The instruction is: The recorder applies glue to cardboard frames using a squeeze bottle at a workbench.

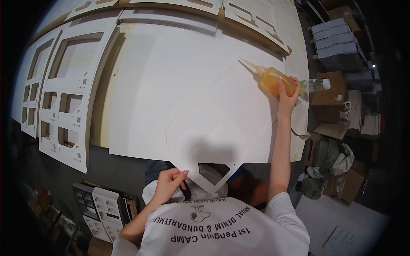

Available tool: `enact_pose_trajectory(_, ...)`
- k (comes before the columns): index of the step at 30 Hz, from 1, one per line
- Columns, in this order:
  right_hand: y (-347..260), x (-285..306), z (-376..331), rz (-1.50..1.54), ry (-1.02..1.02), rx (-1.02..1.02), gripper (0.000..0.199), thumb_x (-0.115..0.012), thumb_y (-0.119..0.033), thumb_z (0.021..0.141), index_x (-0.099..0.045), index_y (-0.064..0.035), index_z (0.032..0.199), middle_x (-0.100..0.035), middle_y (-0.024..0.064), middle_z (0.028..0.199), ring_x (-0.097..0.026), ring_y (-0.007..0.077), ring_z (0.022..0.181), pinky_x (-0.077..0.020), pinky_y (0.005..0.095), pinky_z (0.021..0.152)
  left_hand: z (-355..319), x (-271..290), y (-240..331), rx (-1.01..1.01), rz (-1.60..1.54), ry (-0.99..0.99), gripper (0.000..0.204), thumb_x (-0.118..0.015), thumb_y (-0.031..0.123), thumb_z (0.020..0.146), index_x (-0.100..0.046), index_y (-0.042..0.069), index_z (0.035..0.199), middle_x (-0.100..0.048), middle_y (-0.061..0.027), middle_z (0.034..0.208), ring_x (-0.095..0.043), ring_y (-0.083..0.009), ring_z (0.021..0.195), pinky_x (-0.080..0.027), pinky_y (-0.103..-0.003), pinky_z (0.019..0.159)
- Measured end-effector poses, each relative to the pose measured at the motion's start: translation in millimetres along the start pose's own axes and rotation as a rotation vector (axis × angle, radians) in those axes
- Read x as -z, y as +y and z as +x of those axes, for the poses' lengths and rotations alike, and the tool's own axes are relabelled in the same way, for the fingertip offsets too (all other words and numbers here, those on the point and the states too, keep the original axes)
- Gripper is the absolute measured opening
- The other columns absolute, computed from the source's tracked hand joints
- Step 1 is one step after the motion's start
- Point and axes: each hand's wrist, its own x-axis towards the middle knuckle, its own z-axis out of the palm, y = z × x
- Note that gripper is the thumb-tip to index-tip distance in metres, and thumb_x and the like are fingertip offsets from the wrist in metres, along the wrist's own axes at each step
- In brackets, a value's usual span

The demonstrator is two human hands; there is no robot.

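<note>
The person's right hand [288,93] is wrapped around a soft, clear squeeze bottle [273,78] of amber liquid, its fingers and thumb closed on the body near the base. The squeeze bottle is tipped over the right half of a large white sheet [192,85], with its long pale nozzle [248,65] pointing to the upper left. A thin, faint line runs down and leftward across the white sheet from near the nozzle's tip; whether the tip touches the surface is hard to tell. The white sheet lies over the worktop [297,59], whose pale surface shows along the right side. At the near edge, in front of the person's body, a white pointed piece [213,187] with an angular opening juts out past the white sheet. The left hand [170,182] pinches the left margin of this pointed piece between thumb and fingers, the rest of the hand curled below. Just beyond the right hand is a clear bottle [316,85] with a white cap and a greenish label; part of it is hidden by the fingers. On the left lie white panels [92,91] with rectangular cut-outs, and another cut-out panel [256,25] lies along the far side. Right of the worktop, a stack of grey-white bundles [335,42] sits near a brown cardboard box [329,94].
</note>
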Motion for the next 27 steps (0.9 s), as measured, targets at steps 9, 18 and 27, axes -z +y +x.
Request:
enact_pose_trajectory(9,10,-6,7,-0.013,0.010,0.057,0.039,-0.068,-0.014,0.076,-0.043,-0.0113,0.106,-0.048,0.0014,0.093,-0.046,0.0066,0.069,-0.0377,0.0167,0.045,1,0,4,-0.019,0.000,0.021,0.025,-0.055,0.017,0.087,-0.060,-0.005,0.076,-0.063,-0.0054,0.065,-0.051,-0.0064,0.048,-0.037,-0.019,0.048)
enact_pose_trajectory(18,21,-10,10,0.043,0.030,0.009,0.040,-0.069,-0.018,0.076,-0.043,-0.0123,0.106,-0.047,0.0011,0.094,-0.046,0.0064,0.071,-0.0378,0.0164,0.046,3,-1,4,-0.029,-0.016,0.017,0.025,-0.055,0.017,0.087,-0.059,-0.004,0.075,-0.063,-0.0058,0.067,-0.051,-0.0065,0.049,-0.038,-0.019,0.048)
enact_pose_trajectory(27,26,-11,6,0.051,0.041,-0.025,0.039,-0.068,-0.018,0.077,-0.042,-0.0126,0.106,-0.046,0.0006,0.095,-0.046,0.0071,0.075,-0.0375,0.0164,0.047,4,-2,1,-0.077,-0.021,0.042,0.026,-0.054,0.020,0.087,-0.063,-0.001,0.075,-0.059,-0.0006,0.056,-0.048,-0.0029,0.045,-0.028,-0.018,0.043)
